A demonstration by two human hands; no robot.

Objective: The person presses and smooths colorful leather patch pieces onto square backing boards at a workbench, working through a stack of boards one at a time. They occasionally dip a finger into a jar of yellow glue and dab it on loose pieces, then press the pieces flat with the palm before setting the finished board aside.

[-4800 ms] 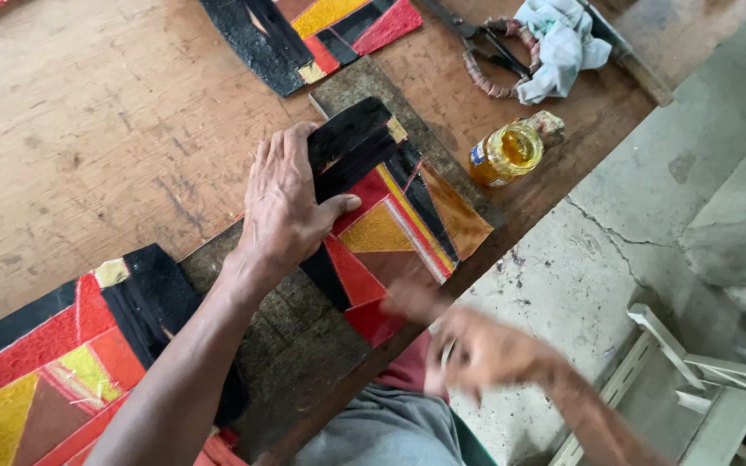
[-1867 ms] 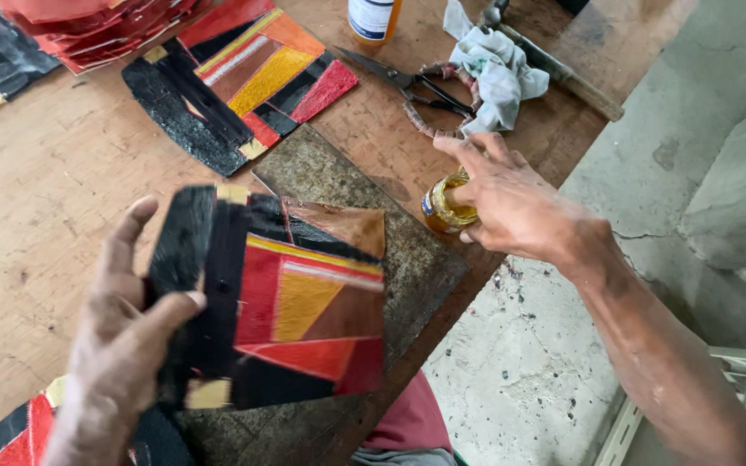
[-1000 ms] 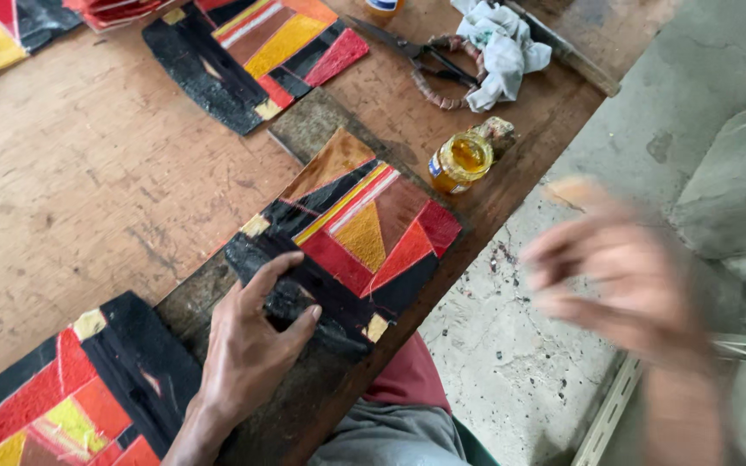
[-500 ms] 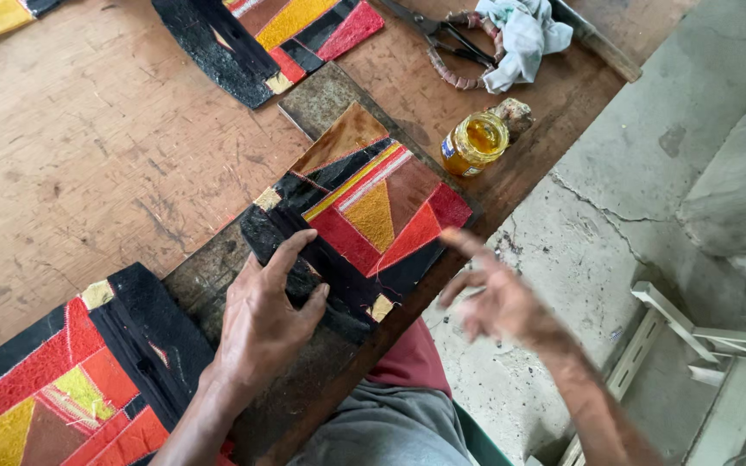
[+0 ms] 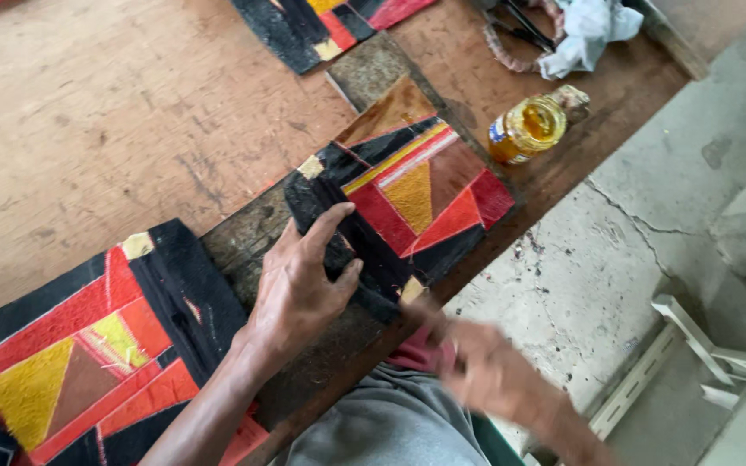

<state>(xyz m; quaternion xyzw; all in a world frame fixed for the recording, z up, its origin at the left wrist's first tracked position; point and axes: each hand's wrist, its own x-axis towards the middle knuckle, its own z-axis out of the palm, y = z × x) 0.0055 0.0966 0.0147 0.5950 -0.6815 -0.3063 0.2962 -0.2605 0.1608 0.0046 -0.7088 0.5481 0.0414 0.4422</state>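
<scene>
So the person's left hand is pressed flat, fingers spread, on the black edge of a patchwork leather piece (red, yellow, brown and black panels), pinning it onto a dark work slab that sits near the front edge of the wooden table. The right hand is off the table, just beside the piece's lower corner, but it's too blurred to tell whether it's open or holding anything. Judging from how things lie, the panels on this piece look already joined and it's just being held down or smoothed along the black border, so the job looks well along for this one. A similar finished-looking piece lies at lower left, touching the slab, and another sits at the top. An open jar of amber glue stands just beside the piece's right corner, very near the table edge, so that side is tight. Scissors and a pale rag crowd the top right corner. The bare wood to the upper left is where the open room is.
</scene>
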